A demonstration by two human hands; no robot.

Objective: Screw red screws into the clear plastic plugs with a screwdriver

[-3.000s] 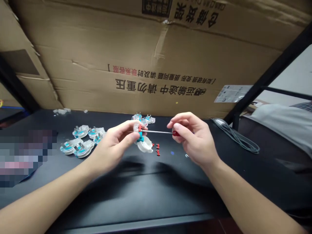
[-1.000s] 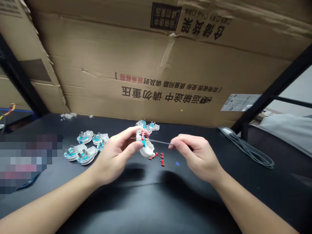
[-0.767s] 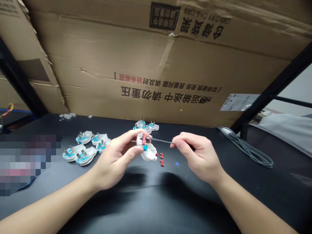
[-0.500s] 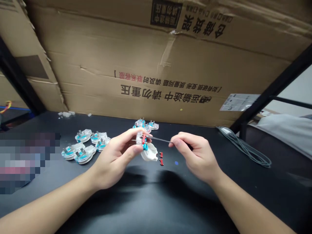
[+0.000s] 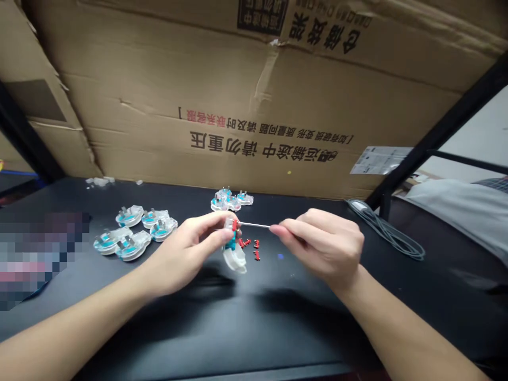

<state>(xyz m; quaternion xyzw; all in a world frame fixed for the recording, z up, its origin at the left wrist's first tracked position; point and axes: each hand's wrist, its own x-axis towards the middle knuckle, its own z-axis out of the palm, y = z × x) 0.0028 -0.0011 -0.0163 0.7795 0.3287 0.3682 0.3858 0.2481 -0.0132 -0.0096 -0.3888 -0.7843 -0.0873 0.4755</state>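
My left hand pinches a power plug of clear and blue plastic, held up above the black table. A red insert shows on the plug's right side, and a white curved shell is seen just below it; whether they are joined I cannot tell. My right hand is closed round a slim screwdriver-like tool, its handle hidden in the fingers. The metal shaft points left, and its tip meets the plug near the red insert. Several small red pieces lie on the table beyond.
Several clear-and-blue plugs lie at the left, with another cluster at the back. A coiled grey cable rests on the right. Cardboard walls off the back between dark frame posts. Clear plastic bits sit back left.
The plug has turned in my left hand, and the white shell now appears lower. My right hand has rolled over with the tool. More red pieces show beside the plug; the view has shifted slightly.
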